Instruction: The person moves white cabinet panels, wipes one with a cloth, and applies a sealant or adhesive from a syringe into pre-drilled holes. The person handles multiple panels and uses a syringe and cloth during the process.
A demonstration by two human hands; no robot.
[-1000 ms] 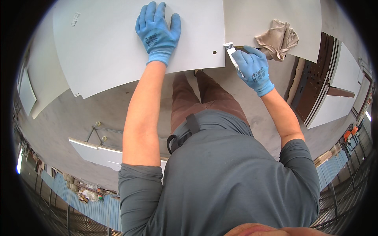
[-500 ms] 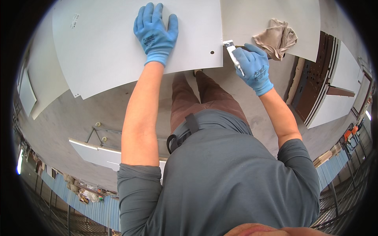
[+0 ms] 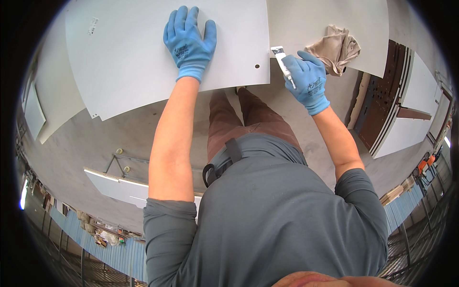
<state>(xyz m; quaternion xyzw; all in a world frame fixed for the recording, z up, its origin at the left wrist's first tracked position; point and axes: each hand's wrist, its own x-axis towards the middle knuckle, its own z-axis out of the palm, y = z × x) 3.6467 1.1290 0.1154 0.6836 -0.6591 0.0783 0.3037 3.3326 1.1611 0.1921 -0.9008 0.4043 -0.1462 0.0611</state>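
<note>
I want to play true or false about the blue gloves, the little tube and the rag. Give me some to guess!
1. The left hand lies flat on the white panel. True.
2. The right hand holds a hammer. False: it holds a small white tube.
3. The beige rag is in the left hand. False: it lies on the other panel, beside the right hand.
4. Both hands wear blue gloves. True.

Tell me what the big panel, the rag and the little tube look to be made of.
Panel: likely laminated board or sheet, smooth matte pale grey, with a drilled hole; the core cannot be told. Rag: soft woven cloth, beige, crumpled into folds. Tube in the right hand: probably plastic or thin metal, white, flattened end.
</note>
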